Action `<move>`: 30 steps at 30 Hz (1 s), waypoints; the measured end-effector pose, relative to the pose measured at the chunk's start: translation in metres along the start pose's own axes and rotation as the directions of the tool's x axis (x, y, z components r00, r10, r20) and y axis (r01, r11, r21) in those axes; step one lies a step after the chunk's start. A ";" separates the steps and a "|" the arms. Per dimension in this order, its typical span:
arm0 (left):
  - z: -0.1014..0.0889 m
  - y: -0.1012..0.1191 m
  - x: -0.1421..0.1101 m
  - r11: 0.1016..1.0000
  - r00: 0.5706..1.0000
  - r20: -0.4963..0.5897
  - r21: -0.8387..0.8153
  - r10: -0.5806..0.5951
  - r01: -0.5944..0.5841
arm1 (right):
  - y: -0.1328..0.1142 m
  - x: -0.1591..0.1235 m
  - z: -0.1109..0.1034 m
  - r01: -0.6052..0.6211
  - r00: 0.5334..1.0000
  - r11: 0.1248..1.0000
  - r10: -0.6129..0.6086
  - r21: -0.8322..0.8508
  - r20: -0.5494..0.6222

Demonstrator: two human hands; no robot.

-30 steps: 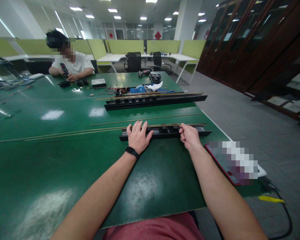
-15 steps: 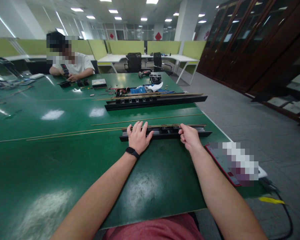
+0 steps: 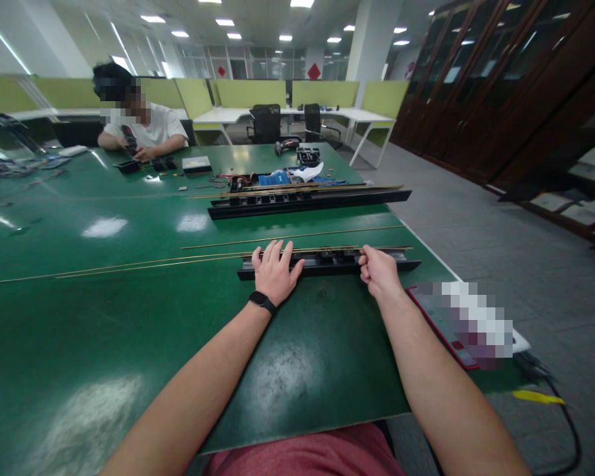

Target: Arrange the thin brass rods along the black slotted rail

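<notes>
A long black rail (image 3: 334, 262) with socket modules lies across the green table (image 3: 129, 330) in front of me. My left hand (image 3: 274, 271), with a black wristband, lies flat on the rail's left part, fingers stretched out. My right hand (image 3: 379, 271) is closed in a pinch at the rail's right part, on a thin brass strip (image 3: 322, 250) that runs along the rail's top. Two more brass strips (image 3: 129, 266) stretch left from the rail over the table.
A second black rail (image 3: 310, 200) with brass strips lies farther back, another strip (image 3: 292, 235) between the two rails. A red-edged device (image 3: 446, 324) sits at the table's right corner, a cable (image 3: 550, 390) trailing off it. A person in white (image 3: 143, 129) works at the far left.
My right hand has shifted slightly to the right along the rail. The left hand has stayed flat in place.
</notes>
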State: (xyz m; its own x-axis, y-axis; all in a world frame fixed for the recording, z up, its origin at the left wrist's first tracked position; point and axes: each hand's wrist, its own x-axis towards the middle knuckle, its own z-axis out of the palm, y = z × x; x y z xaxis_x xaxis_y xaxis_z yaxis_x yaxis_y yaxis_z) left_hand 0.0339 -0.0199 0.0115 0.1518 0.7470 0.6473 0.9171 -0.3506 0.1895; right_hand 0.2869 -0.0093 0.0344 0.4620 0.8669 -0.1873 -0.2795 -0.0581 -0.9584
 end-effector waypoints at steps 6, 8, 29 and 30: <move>0.000 0.000 0.000 1.000 1.000 0.008 -0.006 -0.005 0.005 | 0.000 -0.004 0.001 0.001 0.997 0.999 0.002 -0.033 0.071; 0.000 0.000 0.000 1.000 1.000 0.014 -0.003 -0.004 0.004 | 0.000 -0.005 0.002 -0.001 0.996 0.999 0.004 -0.034 0.088; -0.001 0.001 0.000 1.000 1.000 0.023 0.009 -0.009 0.009 | -0.001 -0.006 0.003 0.003 0.996 0.999 0.000 -0.039 0.092; -0.001 0.001 0.000 1.000 1.000 0.022 0.011 -0.008 0.008 | -0.001 -0.007 0.003 0.004 0.995 0.999 0.000 -0.037 0.095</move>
State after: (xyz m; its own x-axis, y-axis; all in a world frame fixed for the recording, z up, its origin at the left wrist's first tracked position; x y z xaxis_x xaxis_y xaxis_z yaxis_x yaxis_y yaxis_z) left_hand 0.0343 -0.0209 0.0125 0.1527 0.7622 0.6290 0.9222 -0.3388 0.1866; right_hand 0.2815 -0.0138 0.0373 0.3798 0.9101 -0.1656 -0.2465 -0.0730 -0.9664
